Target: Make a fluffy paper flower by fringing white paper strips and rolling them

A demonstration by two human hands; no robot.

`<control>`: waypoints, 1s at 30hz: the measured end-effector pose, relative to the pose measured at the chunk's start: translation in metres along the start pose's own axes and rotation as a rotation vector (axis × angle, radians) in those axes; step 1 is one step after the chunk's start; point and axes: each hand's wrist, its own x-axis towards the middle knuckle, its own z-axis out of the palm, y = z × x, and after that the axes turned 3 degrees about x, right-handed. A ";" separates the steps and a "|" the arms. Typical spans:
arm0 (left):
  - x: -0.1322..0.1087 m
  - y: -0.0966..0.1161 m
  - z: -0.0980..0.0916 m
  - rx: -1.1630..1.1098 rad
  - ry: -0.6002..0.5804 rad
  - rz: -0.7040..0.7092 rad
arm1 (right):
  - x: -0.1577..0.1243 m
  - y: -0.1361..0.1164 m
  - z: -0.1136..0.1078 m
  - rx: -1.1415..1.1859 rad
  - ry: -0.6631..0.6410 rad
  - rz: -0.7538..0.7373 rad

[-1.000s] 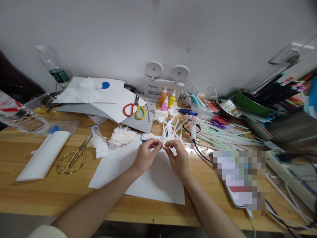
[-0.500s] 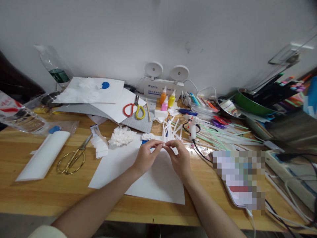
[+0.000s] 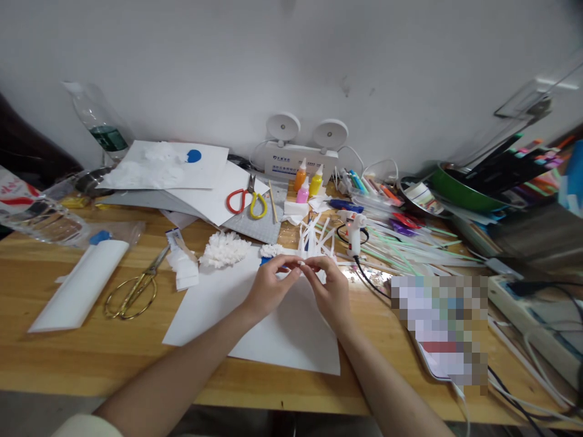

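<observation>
Fingertips together, my left hand [image 3: 272, 286] and my right hand [image 3: 330, 287] pinch a tiny white piece [image 3: 301, 263], perhaps paper; most of it is hidden by the fingers. Both hands are closed above a white paper sheet [image 3: 282, 340]. Just beyond the fingers stand thin white paper strips [image 3: 314, 235], fanned out. A small ruffled white cluster [image 3: 271, 250] with blue beneath it lies behind my left hand. Further left is a larger ruffled white paper piece [image 3: 225, 249]. A white glue gun [image 3: 353, 232] stands to the right of the strips.
Gold-handled scissors [image 3: 132, 296] and a white roll in plastic [image 3: 82, 285] lie left. Red-and-yellow-handled scissors [image 3: 248, 200] and small paint bottles [image 3: 302, 193] are at the back. A phone [image 3: 439, 331] with a cable and a power strip [image 3: 537, 315] are on the right.
My fingers have shifted very slightly around the tiny white piece, the left thumb a little lower. Everything else looks the same.
</observation>
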 end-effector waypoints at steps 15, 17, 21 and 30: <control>0.001 -0.001 -0.001 0.059 0.088 -0.007 | 0.004 0.005 0.002 0.499 -0.107 0.384; 0.001 -0.001 -0.001 0.069 0.075 0.007 | 0.004 0.005 0.002 0.487 -0.121 0.376; 0.001 -0.002 -0.001 0.099 0.071 0.020 | 0.003 0.006 0.002 0.475 -0.111 0.388; 0.001 -0.001 -0.001 0.139 0.094 0.034 | 0.004 0.006 0.003 0.504 -0.134 0.388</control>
